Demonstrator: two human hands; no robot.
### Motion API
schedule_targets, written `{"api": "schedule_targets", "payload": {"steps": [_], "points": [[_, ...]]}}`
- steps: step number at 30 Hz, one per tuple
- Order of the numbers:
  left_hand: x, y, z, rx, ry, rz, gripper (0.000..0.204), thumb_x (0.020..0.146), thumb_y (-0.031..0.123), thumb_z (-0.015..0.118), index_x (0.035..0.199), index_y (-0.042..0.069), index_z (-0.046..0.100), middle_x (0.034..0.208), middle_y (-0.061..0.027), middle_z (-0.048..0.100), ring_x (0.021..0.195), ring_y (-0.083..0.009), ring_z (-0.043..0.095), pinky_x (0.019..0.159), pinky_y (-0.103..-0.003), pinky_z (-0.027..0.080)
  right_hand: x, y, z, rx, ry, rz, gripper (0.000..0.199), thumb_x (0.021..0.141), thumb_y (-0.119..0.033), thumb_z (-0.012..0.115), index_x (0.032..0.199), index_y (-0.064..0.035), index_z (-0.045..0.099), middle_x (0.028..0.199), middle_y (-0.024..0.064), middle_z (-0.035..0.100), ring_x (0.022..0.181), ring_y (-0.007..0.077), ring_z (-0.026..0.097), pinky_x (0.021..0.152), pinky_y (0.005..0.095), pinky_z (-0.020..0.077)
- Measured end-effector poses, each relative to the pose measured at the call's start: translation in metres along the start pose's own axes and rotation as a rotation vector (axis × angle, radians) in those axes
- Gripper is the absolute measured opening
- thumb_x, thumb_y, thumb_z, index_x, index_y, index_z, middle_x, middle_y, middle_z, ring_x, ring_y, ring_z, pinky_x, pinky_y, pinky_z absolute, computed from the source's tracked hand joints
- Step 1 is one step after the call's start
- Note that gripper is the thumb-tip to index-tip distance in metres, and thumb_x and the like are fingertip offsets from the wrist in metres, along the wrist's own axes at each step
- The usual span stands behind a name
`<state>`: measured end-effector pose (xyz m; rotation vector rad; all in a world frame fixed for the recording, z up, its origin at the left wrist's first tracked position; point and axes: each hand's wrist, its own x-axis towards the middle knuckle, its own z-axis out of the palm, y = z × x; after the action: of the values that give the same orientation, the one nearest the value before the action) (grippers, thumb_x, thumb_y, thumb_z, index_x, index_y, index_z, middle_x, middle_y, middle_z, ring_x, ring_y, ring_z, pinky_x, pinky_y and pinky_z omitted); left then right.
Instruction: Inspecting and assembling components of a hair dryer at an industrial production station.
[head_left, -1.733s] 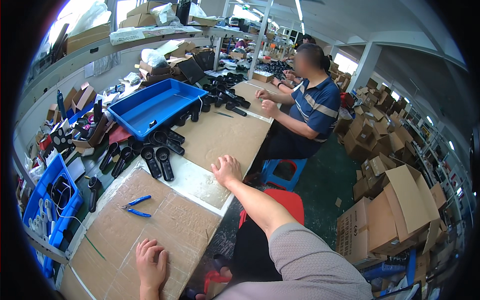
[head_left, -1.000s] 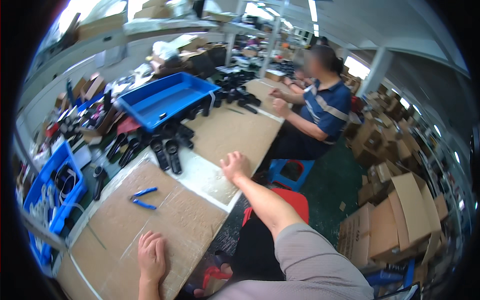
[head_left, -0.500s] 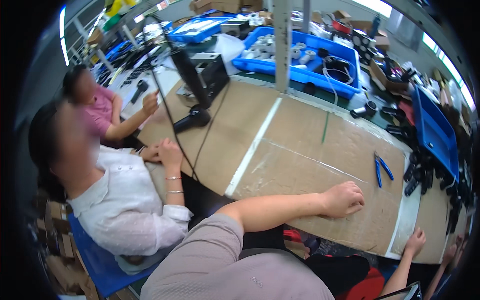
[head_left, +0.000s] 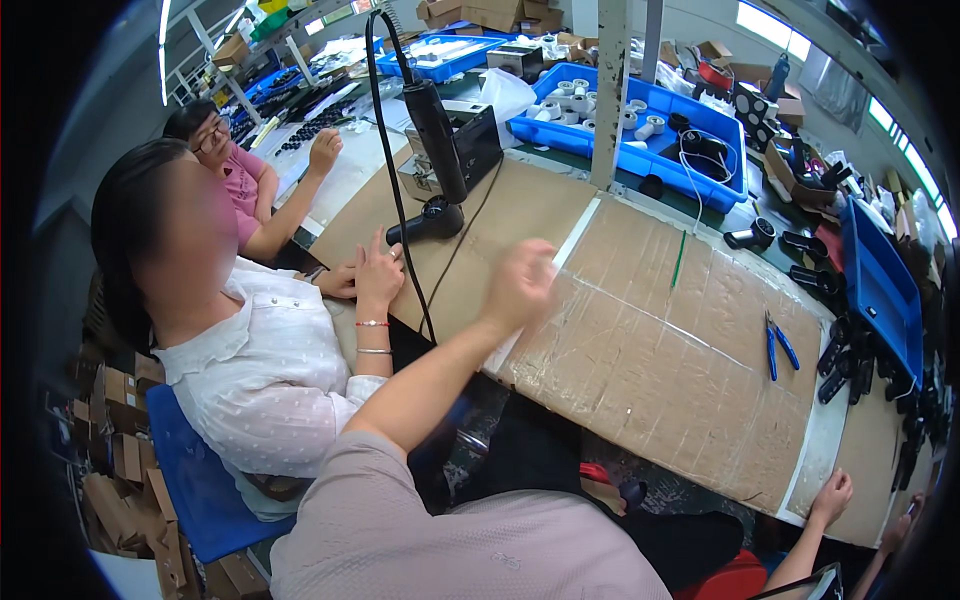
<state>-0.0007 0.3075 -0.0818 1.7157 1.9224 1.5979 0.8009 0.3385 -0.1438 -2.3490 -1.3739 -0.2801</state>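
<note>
My left hand (head_left: 522, 285) is raised above the cardboard-covered table (head_left: 640, 380), over the white strip (head_left: 578, 235). Motion smears its fingers, and I make out no object in it. Ahead and to its left a black cylindrical tool (head_left: 436, 140) hangs upright on a black cable. Below that tool lies a black hair-dryer-shaped device (head_left: 430, 220). Blue-handled pliers (head_left: 780, 348) and a thin green stick (head_left: 679, 260) lie on the right part of the cardboard. My right hand is out of view.
A co-worker in a white shirt (head_left: 270, 370) sits close on my left; another in pink (head_left: 245, 190) is beyond. Another person's hand (head_left: 832, 497) rests at the right table edge. A metal post (head_left: 609, 100), blue trays (head_left: 735, 140) and black parts (head_left: 850, 360) line the far side.
My left hand has lifted off the cardboard and swung left and away from me. My view has shifted slightly. The white-shirted co-worker's fingers have spread.
</note>
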Motion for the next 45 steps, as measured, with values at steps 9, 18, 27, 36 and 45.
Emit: {"api": "schedule_targets", "payload": {"steps": [9,18,27,36,45], "points": [[0.029,-0.099,-0.087,0.469,0.432,-0.126,0.043,0.083,0.008,0.059,0.125,-0.001,0.057,0.121,-0.0182,0.065,0.106,-0.0376,0.062,0.097,-0.041,0.048,-0.002,0.003,0.008,0.021,0.01,-0.002,0.048,0.102,-0.044,0.052,0.125,-0.0049,0.065,0.125,0.0164,0.066,0.111,0.0366,0.063,0.096,0.0436,0.0498],[0.054,-0.11,-0.138,1.077,-0.067,-0.412,0.044,0.085,0.023,0.062,0.124,0.003,0.058,0.123,-0.0202,0.063,0.105,-0.044,0.061,0.094,-0.048,0.049,-0.004,-0.005,0.007,0.034,0.005,0.008,0.046,0.102,-0.042,0.052,0.125,-0.0049,0.065,0.125,0.0156,0.066,0.11,0.0363,0.064,0.094,0.0433,0.051],[0.051,-0.067,-0.137,0.943,-0.272,-0.377,0.033,0.083,0.028,0.067,0.107,0.006,0.066,0.118,-0.0196,0.064,0.095,-0.0405,0.065,0.082,-0.047,0.053,0.006,0.017,0.024,0.041,0.018,-0.002,0.045,0.101,-0.04,0.054,0.126,-0.0044,0.065,0.126,0.0147,0.066,0.111,0.0347,0.065,0.096,0.0422,0.0512],[0.038,0.047,-0.124,0.9,-0.551,-0.319,0.033,0.081,0.03,0.071,0.104,0.007,0.069,0.1,-0.0117,0.064,0.083,-0.0339,0.064,0.077,-0.043,0.053,-0.012,-0.02,-0.013,0.06,-0.004,0.044,0.04,0.101,-0.034,0.055,0.126,-0.004,0.065,0.129,0.0148,0.064,0.115,0.0325,0.064,0.1,0.041,0.0504],[-0.034,0.122,-0.03,0.277,-0.615,0.098,0.039,0.078,0.026,0.078,0.112,0.008,0.069,0.097,-0.0081,0.063,0.077,-0.0283,0.064,0.072,-0.038,0.053,-0.168,-0.277,-0.082,0.859,-0.368,-0.316,0.031,0.097,-0.006,0.057,0.129,-0.0079,0.059,0.096,0.0033,0.057,0.074,0.0133,0.051,0.069,0.0281,0.0467]]}}
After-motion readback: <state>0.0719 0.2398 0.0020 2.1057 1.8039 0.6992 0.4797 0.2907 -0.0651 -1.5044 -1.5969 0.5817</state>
